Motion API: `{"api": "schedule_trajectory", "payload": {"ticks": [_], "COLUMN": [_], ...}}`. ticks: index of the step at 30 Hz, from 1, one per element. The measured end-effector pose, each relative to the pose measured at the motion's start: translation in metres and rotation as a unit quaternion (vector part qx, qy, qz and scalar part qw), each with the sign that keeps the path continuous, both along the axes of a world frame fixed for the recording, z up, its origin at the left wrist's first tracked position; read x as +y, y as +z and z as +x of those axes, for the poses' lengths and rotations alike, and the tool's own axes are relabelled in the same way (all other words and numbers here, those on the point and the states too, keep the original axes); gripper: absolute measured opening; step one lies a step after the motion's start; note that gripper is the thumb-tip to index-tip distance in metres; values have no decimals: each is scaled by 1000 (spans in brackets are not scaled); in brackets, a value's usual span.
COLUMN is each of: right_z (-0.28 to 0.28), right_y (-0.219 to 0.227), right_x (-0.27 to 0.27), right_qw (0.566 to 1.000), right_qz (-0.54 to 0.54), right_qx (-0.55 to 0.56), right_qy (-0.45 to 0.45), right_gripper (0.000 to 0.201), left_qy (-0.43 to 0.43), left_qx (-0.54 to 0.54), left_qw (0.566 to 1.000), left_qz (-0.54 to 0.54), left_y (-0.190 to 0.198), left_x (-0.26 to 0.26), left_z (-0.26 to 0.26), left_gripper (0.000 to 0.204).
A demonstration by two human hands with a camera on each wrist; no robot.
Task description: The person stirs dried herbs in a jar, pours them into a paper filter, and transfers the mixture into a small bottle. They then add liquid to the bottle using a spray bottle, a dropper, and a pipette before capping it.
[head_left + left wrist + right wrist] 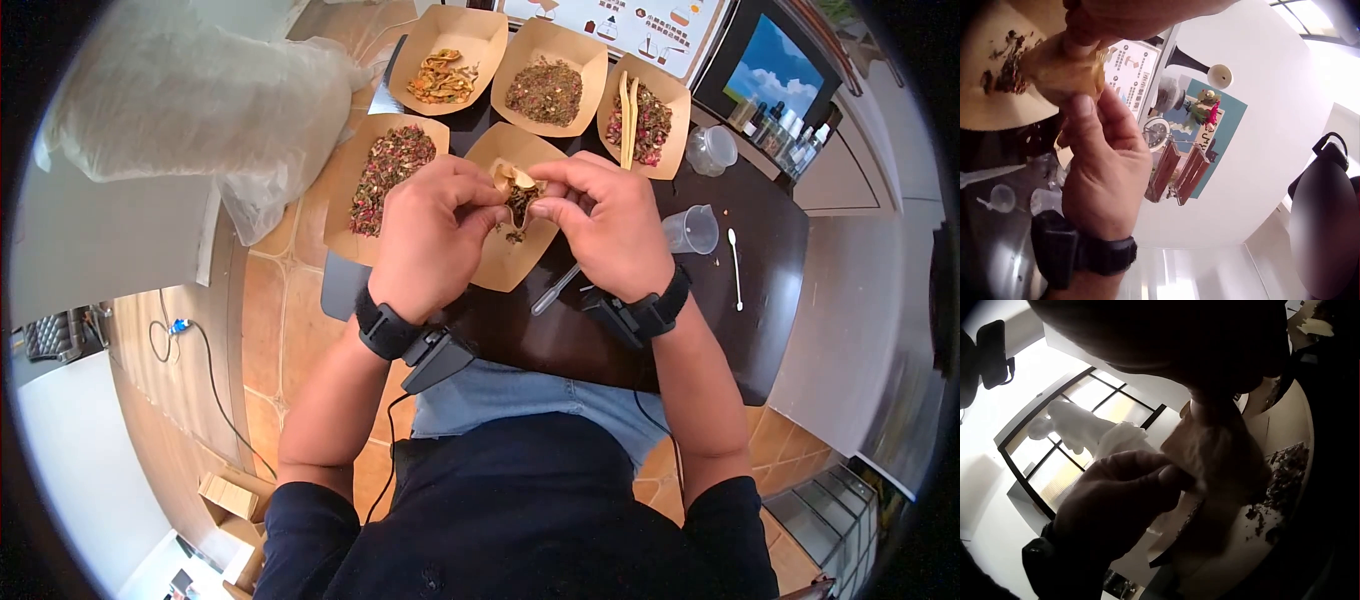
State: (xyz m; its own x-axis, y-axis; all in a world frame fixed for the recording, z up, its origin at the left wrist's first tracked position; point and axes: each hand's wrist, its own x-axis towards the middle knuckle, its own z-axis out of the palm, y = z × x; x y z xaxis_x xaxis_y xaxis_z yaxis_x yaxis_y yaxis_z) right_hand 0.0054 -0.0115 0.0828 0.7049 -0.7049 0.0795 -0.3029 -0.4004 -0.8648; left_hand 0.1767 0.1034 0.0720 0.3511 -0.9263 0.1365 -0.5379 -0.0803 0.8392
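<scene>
Both hands hold a small tan pouch (512,172) over the middle paper tray (500,272). Its mouth is spread, and dark dried herbs (521,200) show inside. My left hand (432,235) pinches one side of the rim between thumb and fingers, and my right hand (615,228) pinches the opposite side. In the left wrist view the soft, creased pouch (1063,74) hangs beside loose herb bits (1010,72) in the tray. The right wrist view is dark, with the pouch (1210,450) between the hands.
Around stand paper trays of a dried petal mix (385,175), yellow-orange dried pieces (443,78), brown herbs (543,92) and rosebuds with wooden tongs (628,120). On the right are a plastic beaker (692,230), a glass jar (712,150), a white stick (736,270) and a dropper (553,292).
</scene>
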Motion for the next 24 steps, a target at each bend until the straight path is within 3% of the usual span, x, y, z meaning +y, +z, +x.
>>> {"api": "schedule_trajectory", "payload": {"ticks": [6,9,14,20,24], "right_z": [-8,-5,-9,-3,-7], "right_y": [-2,3,0,6,0], "right_x": [-7,-2,-9,-2,-11], "right_qw": [999,1000,999,999,997], "right_qz": [-27,8,-52,-5,-75], "right_qx": [-3,-10,-3,-20,12], "right_qy": [-18,-2,-5,25,-7], "right_gripper": [26,26,27,27,27], "left_qy": [21,-1,19,15,35], "left_qx": [-30,-26,-35,-47,-53], "left_qw": [999,999,999,998,998], "left_qz": [-15,-40,-35,-42,-26], "left_y": [-1,2,0,5,2], "left_x": [2,0,-1,-4,-5], "left_z": [10,-1,8,0,10], "left_gripper": [15,14,14,13,12]}}
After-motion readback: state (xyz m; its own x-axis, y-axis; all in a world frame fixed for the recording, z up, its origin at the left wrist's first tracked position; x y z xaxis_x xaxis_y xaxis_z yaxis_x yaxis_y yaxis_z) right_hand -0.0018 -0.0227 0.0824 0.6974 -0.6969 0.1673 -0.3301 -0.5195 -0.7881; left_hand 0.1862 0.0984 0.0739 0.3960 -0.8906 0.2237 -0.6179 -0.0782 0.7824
